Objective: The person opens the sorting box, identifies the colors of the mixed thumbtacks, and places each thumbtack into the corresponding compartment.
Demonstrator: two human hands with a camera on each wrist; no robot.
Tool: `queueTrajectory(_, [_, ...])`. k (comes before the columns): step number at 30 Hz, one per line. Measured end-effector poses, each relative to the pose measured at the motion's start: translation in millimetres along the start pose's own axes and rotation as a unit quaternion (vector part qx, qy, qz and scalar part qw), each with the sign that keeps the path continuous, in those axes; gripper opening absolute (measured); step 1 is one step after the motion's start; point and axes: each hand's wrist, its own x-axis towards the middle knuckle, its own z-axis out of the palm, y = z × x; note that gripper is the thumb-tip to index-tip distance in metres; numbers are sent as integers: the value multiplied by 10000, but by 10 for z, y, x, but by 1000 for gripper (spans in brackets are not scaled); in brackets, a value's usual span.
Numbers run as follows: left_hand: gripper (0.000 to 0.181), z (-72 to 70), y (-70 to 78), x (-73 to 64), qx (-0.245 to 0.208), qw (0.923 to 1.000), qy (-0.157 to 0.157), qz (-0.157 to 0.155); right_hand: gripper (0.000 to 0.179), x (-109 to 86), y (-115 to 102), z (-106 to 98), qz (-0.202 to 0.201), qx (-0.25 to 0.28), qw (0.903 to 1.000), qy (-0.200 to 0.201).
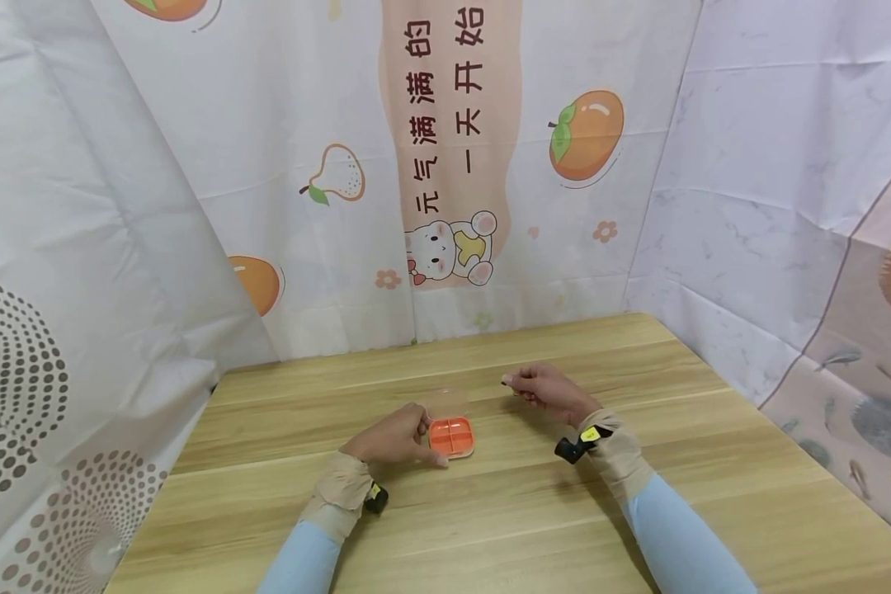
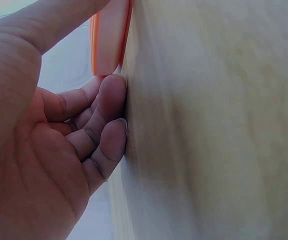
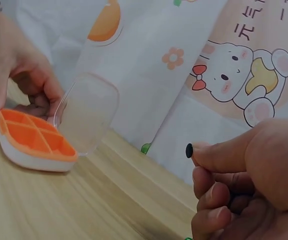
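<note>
A small pill box (image 1: pixel 451 438) with an orange inside divided into several compartments and a white outer case lies on the table. Its clear lid (image 3: pixel 90 114) stands raised on the far side. My left hand (image 1: pixel 394 437) holds the box from the left, thumb at the near edge and fingers at the far side. In the left wrist view the box's side (image 2: pixel 109 40) shows beyond the fingers. To the right of the box, above the table, my right hand (image 1: pixel 551 391) pinches a small round black piece (image 3: pixel 189 150) between thumb and index finger. Its other fingers are curled.
The wood-grain table (image 1: pixel 535 528) reaches back to a printed curtain (image 1: pixel 341 247) with fruit and a cartoon animal. More hanging cloth (image 1: pixel 757 206) borders the right side, and white cloth (image 1: pixel 119 247) the left. A small green edge shows low in the right wrist view.
</note>
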Motion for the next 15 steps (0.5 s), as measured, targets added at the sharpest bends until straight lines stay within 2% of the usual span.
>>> queueTrajectory(8, [61, -3, 5, -8, -40, 10000, -24, -70, 35, 7, -16, 51, -131, -435, 9990, -10])
queueTrajectory(15, [61, -8, 26, -3, 45, 9999, -29, -141, 45, 16, -47, 103, -160, -691, 9975, -74])
